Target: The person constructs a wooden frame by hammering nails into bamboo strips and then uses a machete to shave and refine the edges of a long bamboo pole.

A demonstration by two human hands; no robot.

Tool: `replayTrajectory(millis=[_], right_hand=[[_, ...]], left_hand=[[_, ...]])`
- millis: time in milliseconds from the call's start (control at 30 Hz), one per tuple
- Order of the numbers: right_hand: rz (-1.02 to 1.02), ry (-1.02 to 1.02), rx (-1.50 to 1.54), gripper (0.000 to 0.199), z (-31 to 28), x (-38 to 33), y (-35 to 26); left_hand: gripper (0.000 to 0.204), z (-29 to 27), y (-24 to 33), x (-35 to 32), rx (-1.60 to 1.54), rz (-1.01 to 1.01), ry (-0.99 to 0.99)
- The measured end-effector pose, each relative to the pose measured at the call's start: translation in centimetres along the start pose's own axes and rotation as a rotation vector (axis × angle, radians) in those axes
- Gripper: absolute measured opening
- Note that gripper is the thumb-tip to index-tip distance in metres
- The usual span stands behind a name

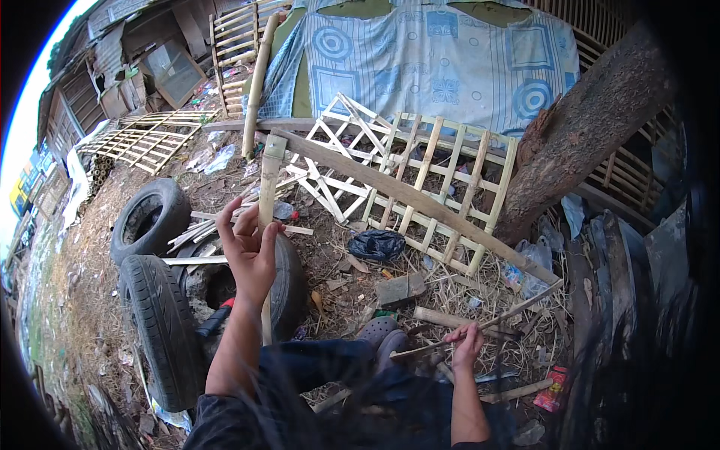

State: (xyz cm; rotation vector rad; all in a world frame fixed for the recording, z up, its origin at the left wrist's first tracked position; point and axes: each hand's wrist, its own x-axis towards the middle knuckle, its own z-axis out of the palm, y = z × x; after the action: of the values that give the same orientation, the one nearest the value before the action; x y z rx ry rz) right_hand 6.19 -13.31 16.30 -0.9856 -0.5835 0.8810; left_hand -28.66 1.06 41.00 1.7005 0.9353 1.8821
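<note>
The bamboo work looks partway along: the slatted lattice on the ground is already crossed into a grid, and so is a paler lattice at its left edge, while the pieces at the hands carry no crosspieces, so fixing them into any grid seems to be left. The hands are well apart. The left hand has its fingers curled beside an upright strip, flat and pale; I cannot tell how firmly it grips. The right hand is closed around a thin strip, narrow and slightly bowed, low over the ground. Between the far ends of these two runs a long slat, straight, flat and brownish; whether the corners are folded, fastened or merely overlapping is unclear. The slatted lattice has smooth, straight bars; the paler one has some slanting pieces. Loose splints lie near a ribbed rubber tyre. Dry straw litters the ground around a rough grey block and a crumpled black plastic bag, left of a coarse-barked tree trunk.
</note>
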Motion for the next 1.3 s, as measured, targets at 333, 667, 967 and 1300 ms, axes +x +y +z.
replayTrajectory(millis=[333, 667, 967, 1300], right_hand=[[-0.042, 0.057, 0.118, 0.033, 0.5, 0.1, -1.7], [-0.055, 0.013, 0.041, 0.031, 0.4, 0.1, -2.4], [-0.144, 0.067, -0.095, 0.027, -0.8, 0.8, -4.6], [-0.177, 0.103, -0.243, 0.024, -3.7, 2.6, -6.8]], left_hand=[[0.057, 0.7, 2.1, 0.1, -0.001, 0.1, 0.004], [0.057, -0.2, 0.2, 0.0, 0.091, 0.12, -0.04], [0.055, -0.6, -1.0, 0.1, 0.161, 0.101, -0.065], [0.054, -0.9, -1.4, 0.3, 0.226, 0.115, -0.087]])
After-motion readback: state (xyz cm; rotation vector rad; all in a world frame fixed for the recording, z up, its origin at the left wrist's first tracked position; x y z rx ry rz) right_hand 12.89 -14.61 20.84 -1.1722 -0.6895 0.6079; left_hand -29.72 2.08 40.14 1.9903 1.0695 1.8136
